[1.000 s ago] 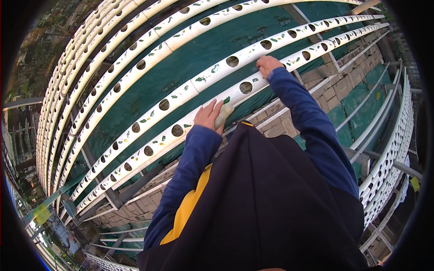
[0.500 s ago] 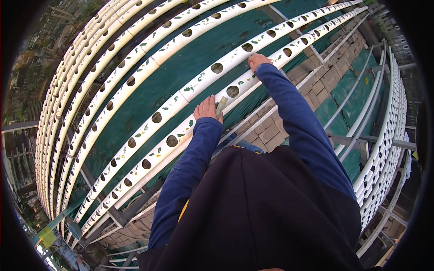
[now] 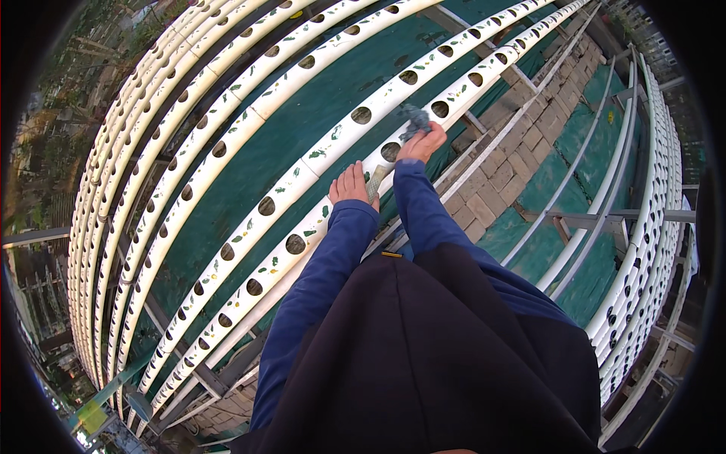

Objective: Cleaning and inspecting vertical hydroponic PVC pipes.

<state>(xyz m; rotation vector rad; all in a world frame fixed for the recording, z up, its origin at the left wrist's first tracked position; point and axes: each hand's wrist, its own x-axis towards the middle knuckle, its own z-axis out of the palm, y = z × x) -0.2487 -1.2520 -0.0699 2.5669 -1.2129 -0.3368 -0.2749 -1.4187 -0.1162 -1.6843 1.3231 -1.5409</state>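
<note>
Two hands working at the nearest pipe (image 3: 302,231): right hand (image 3: 422,144) is pinching a grey-green clump (image 3: 414,119) just above a hole (image 3: 390,152); left hand (image 3: 352,185), fingers together, is lying flat on the pipe, covering a pale strip (image 3: 375,183). Beyond, parallel pipes (image 3: 227,121).

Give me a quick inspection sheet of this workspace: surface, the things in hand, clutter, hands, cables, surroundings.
Surface: long white pipes with round holes, laid in rows over green sheeting.
Things in hand: grey-blue cloth on the nearest pipe; a small flat pale piece under the left hand, kind unclear.
Clutter: leaf scraps stuck on the pipes.
Hands: right hand closed on the cloth; left hand flat on the nearest pipe, fingers extended.
Cables: nothing seen.
Surroundings: brick walkway, metal frame rails, another pipe rack to the right.
</note>
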